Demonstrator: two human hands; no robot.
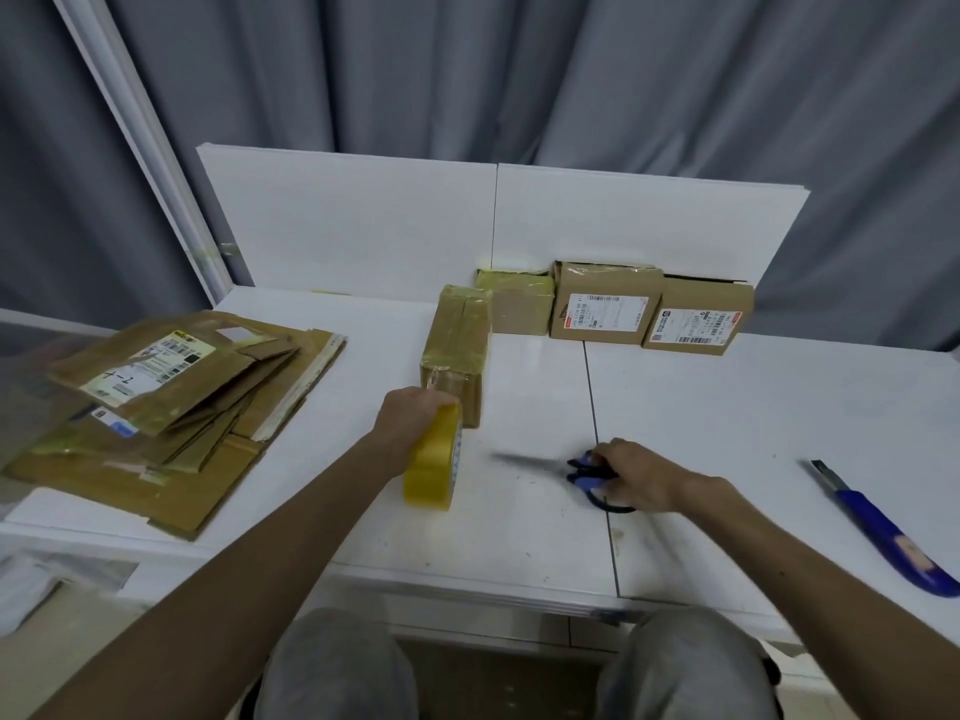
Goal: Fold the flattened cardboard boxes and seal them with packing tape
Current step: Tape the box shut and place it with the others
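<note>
My left hand (pixel 410 415) grips a yellow roll of packing tape (pixel 434 462) standing on edge on the white table (pixel 727 433). Just beyond it stands a taped brown cardboard box (pixel 460 345); a strand of tape seems to run from the roll to the box's near face. My right hand (pixel 636 472) holds the blue handles of a pair of scissors (pixel 561 467), whose blades lie on the table pointing left. A stack of flattened cardboard boxes (pixel 171 402) lies at the left.
Three folded boxes line the back board: a taped one (pixel 519 301) and two with shipping labels (pixel 605 301), (pixel 696 319). A blue utility knife (pixel 883 527) lies at the right. Grey curtains hang behind, and my knees show below the table's front edge.
</note>
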